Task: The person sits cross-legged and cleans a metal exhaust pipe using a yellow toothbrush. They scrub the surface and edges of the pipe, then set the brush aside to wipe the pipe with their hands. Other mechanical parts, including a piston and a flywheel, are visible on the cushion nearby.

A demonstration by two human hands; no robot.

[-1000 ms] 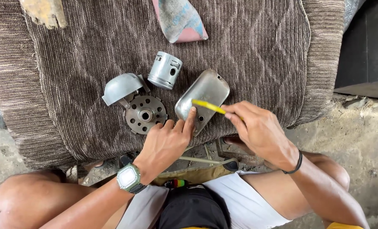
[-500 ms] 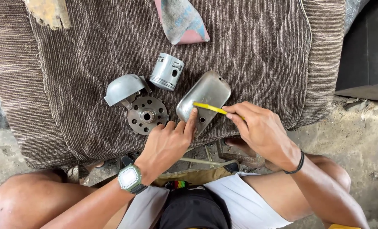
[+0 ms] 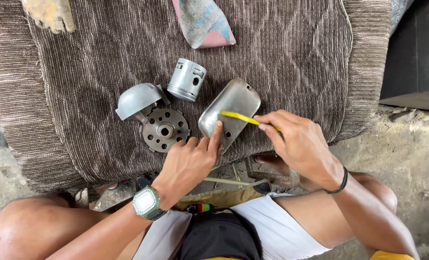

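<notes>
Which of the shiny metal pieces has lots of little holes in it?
The round flat disc, lying on the brown mat just beyond the left hand. The piston, the curved shell and the smooth cover lack that ring of holes.

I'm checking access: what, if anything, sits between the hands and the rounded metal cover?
Nothing visible. The left hand already presses its fingers on the metal cover, and the right hand holds a yellow stick lying across it.
</notes>
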